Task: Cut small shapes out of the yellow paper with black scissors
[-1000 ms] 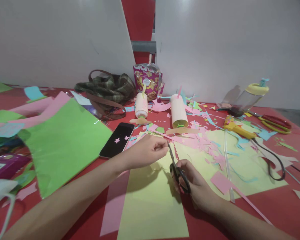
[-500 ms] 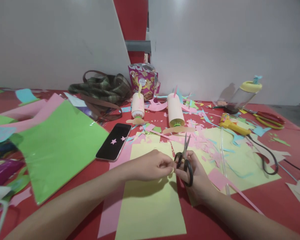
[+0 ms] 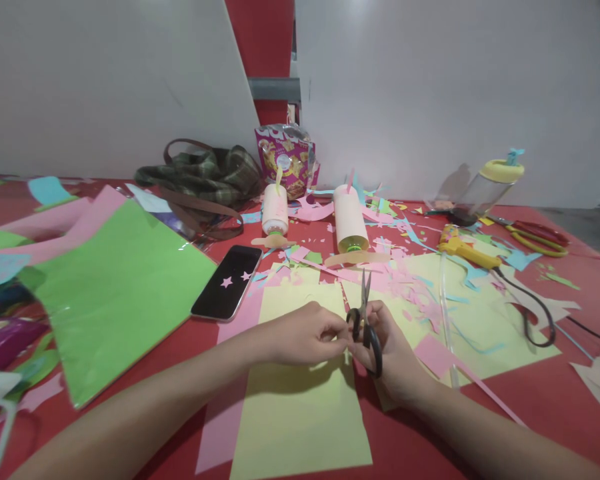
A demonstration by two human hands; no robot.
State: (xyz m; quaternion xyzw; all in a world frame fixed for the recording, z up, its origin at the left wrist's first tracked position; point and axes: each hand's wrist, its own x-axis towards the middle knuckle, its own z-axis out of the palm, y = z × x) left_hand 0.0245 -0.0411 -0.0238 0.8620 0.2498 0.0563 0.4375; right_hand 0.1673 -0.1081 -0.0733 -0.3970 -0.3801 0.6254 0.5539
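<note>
My right hand (image 3: 387, 350) has closed round black-handled scissors (image 3: 365, 327), whose blades point up and away and look nearly together. Against its fingertips, my left hand (image 3: 310, 335) is closed in a pinch on a small piece of yellow paper, mostly hidden by the fingers. Below both hands lies a yellow paper sheet (image 3: 300, 420), partly over a pink sheet (image 3: 220, 427). Just left of it, two small pink paper stars (image 3: 227, 282) rest on a dark phone (image 3: 225, 293).
Two paper-covered rolls (image 3: 350, 213) with propeller-like strips lie further back, near a snack bag (image 3: 286, 160). A yellow glue gun (image 3: 467, 250), its cord, red-and-yellow scissors (image 3: 537, 239) and a clear bottle (image 3: 487, 190) stand right. Green sheets (image 3: 125, 293) cover the left; paper scraps are scattered about.
The scissors have turned slightly, their tips moving left and their blades coming closer together. The fingertips of both hands have drawn together, and the yellow bit between them shows less.
</note>
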